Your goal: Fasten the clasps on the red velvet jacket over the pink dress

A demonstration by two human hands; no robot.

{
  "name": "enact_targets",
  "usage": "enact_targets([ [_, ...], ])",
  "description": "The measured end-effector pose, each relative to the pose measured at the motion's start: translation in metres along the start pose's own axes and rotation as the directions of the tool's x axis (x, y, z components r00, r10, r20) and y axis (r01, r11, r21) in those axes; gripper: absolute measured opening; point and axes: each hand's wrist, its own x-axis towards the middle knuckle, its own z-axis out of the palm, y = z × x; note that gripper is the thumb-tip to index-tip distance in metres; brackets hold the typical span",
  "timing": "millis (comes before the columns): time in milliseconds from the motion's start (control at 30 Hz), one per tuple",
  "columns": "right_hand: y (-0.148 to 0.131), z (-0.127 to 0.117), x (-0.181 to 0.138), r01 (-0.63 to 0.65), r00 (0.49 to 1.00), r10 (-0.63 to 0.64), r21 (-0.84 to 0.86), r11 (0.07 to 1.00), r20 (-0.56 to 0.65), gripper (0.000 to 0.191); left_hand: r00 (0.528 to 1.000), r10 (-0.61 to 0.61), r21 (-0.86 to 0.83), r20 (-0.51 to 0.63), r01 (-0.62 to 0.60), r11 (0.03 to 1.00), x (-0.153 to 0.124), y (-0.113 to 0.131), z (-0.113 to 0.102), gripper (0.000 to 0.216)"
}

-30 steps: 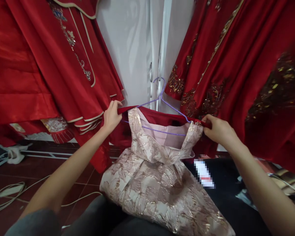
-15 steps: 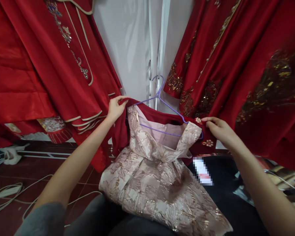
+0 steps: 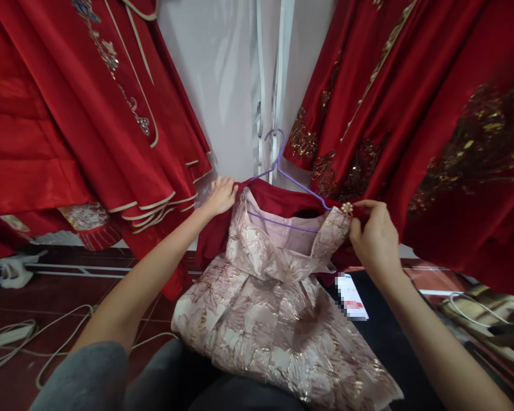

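A pink-and-gold brocade dress [image 3: 274, 319] lies over my lap, its straps on a purple hanger [image 3: 300, 181]. Behind its neckline spreads a dark red garment [image 3: 268, 196] with beaded flower fastenings. At the garment's left end, my left hand [image 3: 220, 195] is closed on the red cloth beside the dress strap. Pinching the right end of that cloth is my right hand [image 3: 376, 237], close by a beaded flower fastening [image 3: 346, 209]. The hanger's hook points up in front of a pale wall. Much of the red garment is hidden behind the dress.
Red embroidered gowns [image 3: 107, 103] hang on the left, and more red gowns with gold sequins [image 3: 462, 148] hang on the right. A white cable [image 3: 64, 319] snakes over the tiled floor at left. A paper tag [image 3: 353, 297] lies on dark cloth at right.
My left hand has moved right and slightly down, and its fingers now fold over the red cloth. My right hand has turned, its fingers still at the cloth. The dress has barely moved.
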Motion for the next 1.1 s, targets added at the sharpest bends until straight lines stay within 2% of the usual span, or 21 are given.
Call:
enact_targets([
  [167, 0.004, 0.009, 0.0, -0.048, 0.999, 0.048, -0.01, 0.999, 0.007, 0.026, 0.984, -0.104, -0.146, 0.145, 0.125, 0.981, 0.004, -0.007, -0.014, 0.023],
  [367, 0.019, 0.011, 0.012, -0.158, 0.986, 0.146, 0.166, 0.973, 0.08, 0.019, 0.994, 0.035, -0.153, 0.104, -0.019, 0.988, -0.02, -0.005, -0.031, 0.027],
  [467, 0.019, 0.03, 0.016, -0.168, 0.982, 0.128, 0.324, 0.931, 0.14, 0.018, 0.995, 0.07, -0.151, 0.076, -0.058, 0.987, -0.032, 0.001, -0.038, 0.029],
  [533, 0.006, 0.054, 0.013, -0.166, 0.971, 0.057, 0.48, 0.861, 0.233, 0.02, 0.995, 0.072, -0.132, 0.066, -0.063, 0.989, -0.036, 0.006, -0.039, 0.028],
  [633, -0.033, 0.094, -0.001, -0.199, 0.913, -0.109, 0.661, 0.723, 0.394, 0.027, 0.996, 0.064, -0.111, 0.06, -0.057, 0.992, -0.04, 0.012, -0.036, 0.026],
  [700, -0.061, 0.112, -0.011, -0.211, 0.877, -0.219, 0.752, 0.624, 0.427, 0.031, 0.998, 0.056, -0.104, 0.042, -0.051, 0.993, -0.041, 0.014, -0.035, 0.026],
  [733, -0.072, 0.116, -0.015, -0.202, 0.874, -0.243, 0.77, 0.605, 0.421, 0.03, 0.998, 0.057, -0.1, 0.032, -0.054, 0.994, -0.041, 0.014, -0.034, 0.026],
  [833, -0.084, 0.115, -0.02, -0.108, 0.892, -0.248, 0.711, 0.695, 0.378, 0.023, 0.994, 0.098, -0.038, -0.047, -0.099, 0.994, -0.045, 0.014, -0.033, 0.024],
  [900, -0.075, 0.108, -0.018, -0.004, 0.927, -0.225, 0.607, 0.795, 0.301, 0.017, 0.983, 0.101, 0.051, -0.152, -0.094, 0.994, -0.053, 0.014, -0.03, 0.024],
  [967, -0.059, 0.103, -0.014, 0.08, 0.957, -0.208, 0.503, 0.86, 0.203, 0.015, 0.975, 0.055, 0.105, -0.214, -0.033, 0.994, -0.063, 0.014, -0.024, 0.024],
  [1033, -0.046, 0.101, -0.01, 0.112, 0.965, -0.208, 0.461, 0.88, 0.162, 0.014, 0.984, -0.037, 0.063, -0.176, 0.048, 0.997, -0.07, 0.017, -0.017, 0.022],
  [1100, -0.04, 0.101, -0.007, 0.112, 0.95, -0.237, 0.487, 0.866, 0.204, 0.013, 0.984, -0.121, -0.057, -0.134, 0.114, 0.992, -0.07, 0.025, -0.011, 0.016],
])
